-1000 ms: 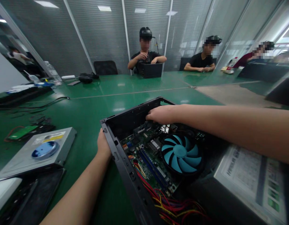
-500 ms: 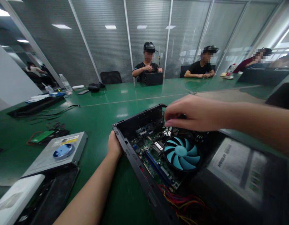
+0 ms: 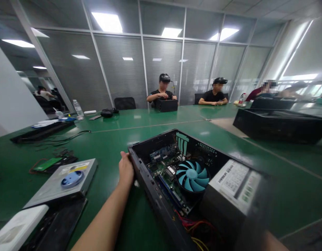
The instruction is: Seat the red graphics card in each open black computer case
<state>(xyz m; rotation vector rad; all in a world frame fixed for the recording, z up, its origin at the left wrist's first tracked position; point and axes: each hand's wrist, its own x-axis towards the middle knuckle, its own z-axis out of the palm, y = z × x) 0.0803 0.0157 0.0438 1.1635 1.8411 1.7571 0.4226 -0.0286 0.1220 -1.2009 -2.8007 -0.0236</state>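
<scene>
An open black computer case [image 3: 147, 183] lies tilted before me on the green table. Inside it are a cooling fan [image 3: 192, 175] with teal blades, a green motherboard [image 3: 163, 170] and a labelled power supply [image 3: 228, 202]. My left hand [image 3: 126, 169] grips the case's left side near the far corner, its fingers partly hidden behind the wall. At the near right end of the case, only a blurred bit of my right hand [image 3: 273, 241] shows; its fingers are hidden. Red and yellow cables [image 3: 194, 223] lie at the near end inside.
On the left lie an optical drive [image 3: 46, 186] with a blue round piece [image 3: 72, 179] on top, a white box [image 3: 20, 226] and a small green circuit board [image 3: 48, 164]. Another black case [image 3: 278, 125] stands at the right. Across the table, a person [image 3: 163, 94] handles a black box [image 3: 167, 105].
My right hand has left the inside of the case and moved down to its near right end. My view has tilted up. The left hand stays on the case's side.
</scene>
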